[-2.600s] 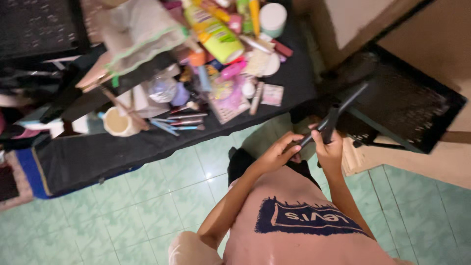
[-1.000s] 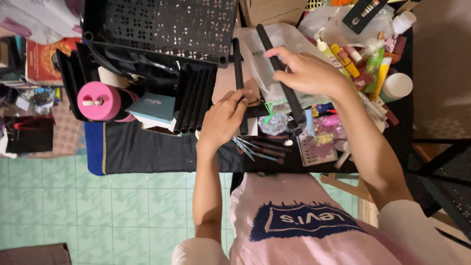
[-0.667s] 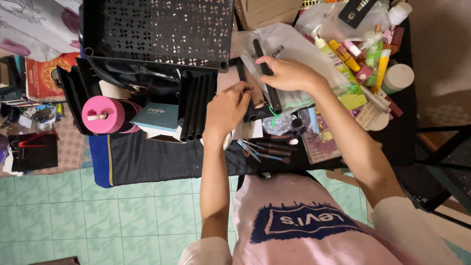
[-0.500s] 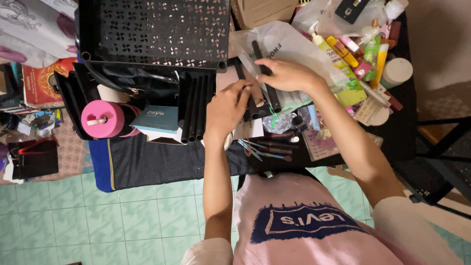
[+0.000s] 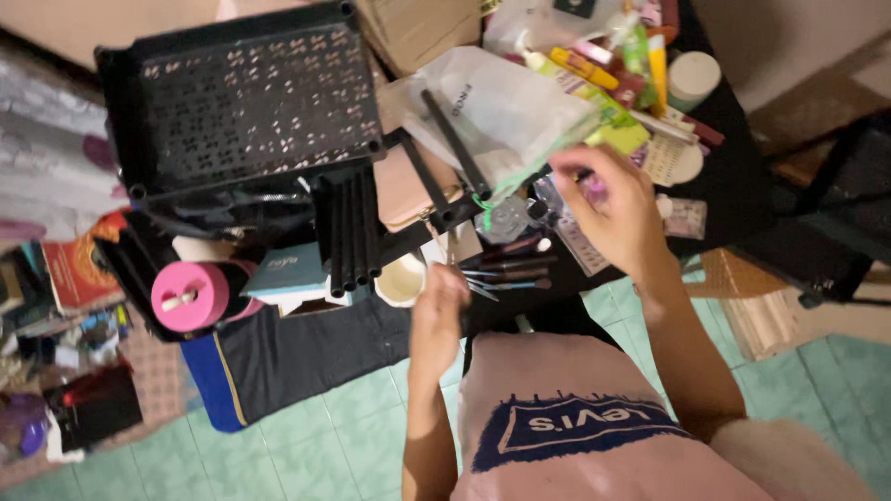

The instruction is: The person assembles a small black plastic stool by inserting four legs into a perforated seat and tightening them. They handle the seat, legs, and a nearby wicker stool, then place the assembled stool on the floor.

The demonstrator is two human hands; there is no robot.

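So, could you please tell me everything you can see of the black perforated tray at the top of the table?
The black perforated tray looks like moulded plastic: rectangular, with a raised rim, round sockets at its corners and rows of small cut-out holes across its floor. It lies flat but slightly skewed at the far left of the cluttered table, nothing visible inside. A bundle of black tubes lies against its near right corner, and a pink roll sits below it. Neither hand touches it.

On the surface (image 5: 306, 362), the perforated tray (image 5: 246, 97) sits at the far left corner, the bundle of rods (image 5: 351, 232) before it. The cup (image 5: 401, 278) stands at the near edge, brushes (image 5: 506, 274) right of it, the plastic bag (image 5: 506, 111) behind them.
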